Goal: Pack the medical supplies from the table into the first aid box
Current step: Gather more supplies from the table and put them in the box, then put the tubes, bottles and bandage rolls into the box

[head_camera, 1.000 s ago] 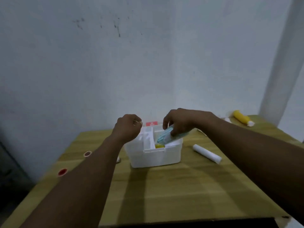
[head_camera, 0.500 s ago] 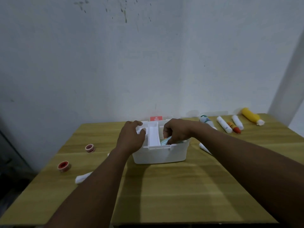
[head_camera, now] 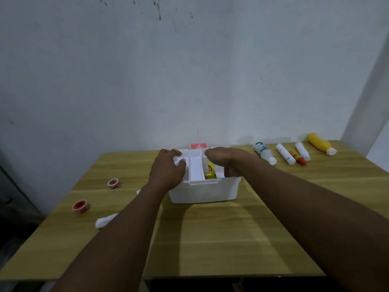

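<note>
Red-cored, the near tape roll (head_camera: pixel 81 207) and far tape roll (head_camera: pixel 113 183) lie at the left of the wooden table (head_camera: pixel 210 239), beside a gauze roll (head_camera: pixel 105 221). The left hand (head_camera: pixel 167 169) grips the left rim of the open first aid box (head_camera: pixel 204 192), which stands mid-table. A yellow packet (head_camera: pixel 210 173) sits inside. The right hand (head_camera: pixel 223 163) dips into the box; its fingers are hidden, so its grip cannot be told. A white bottle (head_camera: pixel 264 154) and a yellow bottle (head_camera: pixel 320 143) lie at the far right.

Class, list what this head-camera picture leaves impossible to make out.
- Head view: grip of the right hand, fingers hidden inside the first aid box.
- Head view: its left compartment, covered by the left hand.
- Head view: white roll, partly behind the left forearm.
- Head view: bottle label, too small.
</note>
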A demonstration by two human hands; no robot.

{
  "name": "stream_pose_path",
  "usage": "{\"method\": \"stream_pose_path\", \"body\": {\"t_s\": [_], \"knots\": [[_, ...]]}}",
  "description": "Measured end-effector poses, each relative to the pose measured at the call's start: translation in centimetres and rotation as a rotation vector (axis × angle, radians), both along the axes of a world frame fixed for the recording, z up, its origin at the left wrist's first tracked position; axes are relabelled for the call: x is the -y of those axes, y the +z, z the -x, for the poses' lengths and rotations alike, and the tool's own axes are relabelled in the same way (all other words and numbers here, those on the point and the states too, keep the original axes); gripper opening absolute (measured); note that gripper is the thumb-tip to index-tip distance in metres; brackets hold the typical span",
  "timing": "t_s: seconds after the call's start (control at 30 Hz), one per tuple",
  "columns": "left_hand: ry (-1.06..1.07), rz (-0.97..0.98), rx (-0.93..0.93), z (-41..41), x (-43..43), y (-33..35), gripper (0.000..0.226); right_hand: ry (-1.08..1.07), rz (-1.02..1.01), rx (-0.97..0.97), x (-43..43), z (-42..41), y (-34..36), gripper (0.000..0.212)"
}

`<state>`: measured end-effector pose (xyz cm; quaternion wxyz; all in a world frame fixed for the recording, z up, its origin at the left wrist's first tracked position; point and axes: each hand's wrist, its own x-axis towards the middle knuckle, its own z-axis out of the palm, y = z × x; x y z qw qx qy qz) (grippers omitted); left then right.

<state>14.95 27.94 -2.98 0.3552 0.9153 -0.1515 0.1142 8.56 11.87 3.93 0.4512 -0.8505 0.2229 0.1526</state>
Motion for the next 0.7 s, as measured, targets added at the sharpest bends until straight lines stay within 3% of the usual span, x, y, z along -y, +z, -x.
{"method": "stream_pose_path", "body": {"t_s": [0.27, 0.47, 0.7], "knots": [[-0.006, 0.008, -0.007, 0.2, 0.0, 0.1, 0.036, -0.055, -0.117, 0.013, -0.4, -1.5, -1.1, 0.056], [-0.004, -0.002, 0.001, 0.3, 0.0, 0.2, 0.038, -0.055, -0.070, 0.046, -1.2, -2.5, -2.1, 0.063], [-0.046, -0.107, 0.018, 0.1, 0.0, 0.9, 0.037, -0.091, -0.029, 0.159, 1.0, -0.2, 0.4, 0.042]]}}
